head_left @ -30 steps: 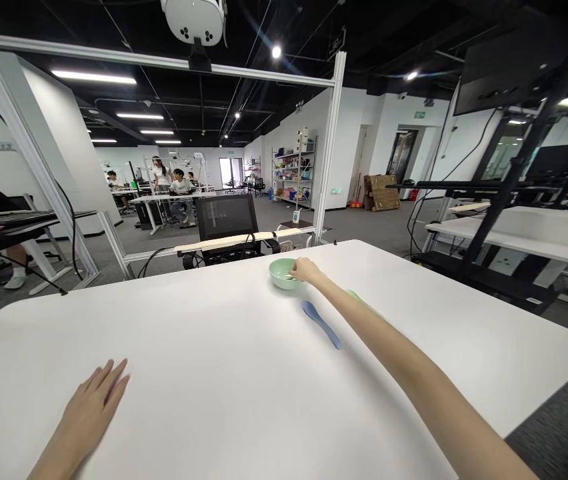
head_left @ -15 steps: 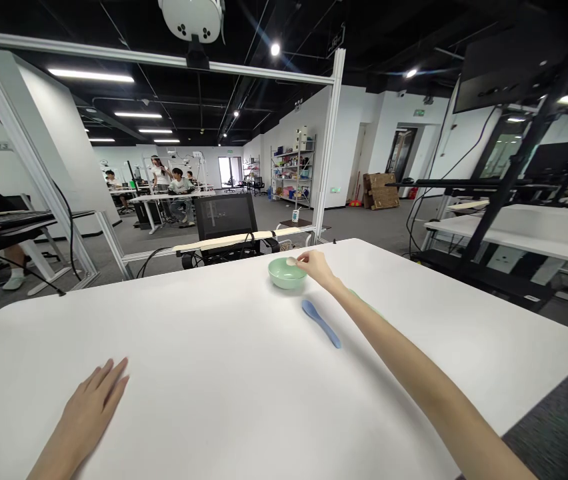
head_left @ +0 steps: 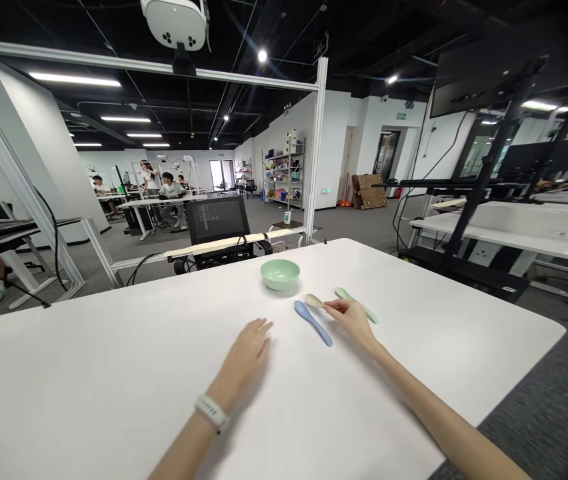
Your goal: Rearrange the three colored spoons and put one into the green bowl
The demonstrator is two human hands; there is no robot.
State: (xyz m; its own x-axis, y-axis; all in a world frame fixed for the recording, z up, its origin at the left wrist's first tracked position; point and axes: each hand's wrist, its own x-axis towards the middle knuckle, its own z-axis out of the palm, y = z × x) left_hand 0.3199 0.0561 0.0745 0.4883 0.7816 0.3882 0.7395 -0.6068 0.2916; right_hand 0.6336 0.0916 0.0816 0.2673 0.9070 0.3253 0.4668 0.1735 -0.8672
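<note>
A cream spoon (head_left: pixel 315 301) is pinched by its handle in my right hand (head_left: pixel 354 321), low over the table between two other spoons. The blue spoon (head_left: pixel 314 324) lies just left of it, bowl end pointing away from me. Behind my right fingers rests a green spoon (head_left: pixel 371 316), partly covered by the hand. Farther back a light green bowl (head_left: pixel 281 275) stands upright, apart from both hands. My left hand (head_left: pixel 248 350), with a white band on the wrist, hovers or rests left of the blue spoon; its fingers are stretched out and hold nothing.
The white table (head_left: pixel 114 373) has rounded corners. Past its far edge stand a black mesh chair (head_left: pixel 218 219) and a metal frame (head_left: pixel 320 147). A black stand (head_left: pixel 479 173) and another desk are at the right. Several people sit or stand in the background.
My right hand has drawn the cream spoon from over the bowl back toward me, beside the blue spoon. My left hand has moved right and forward. The camera view has shifted slightly.
</note>
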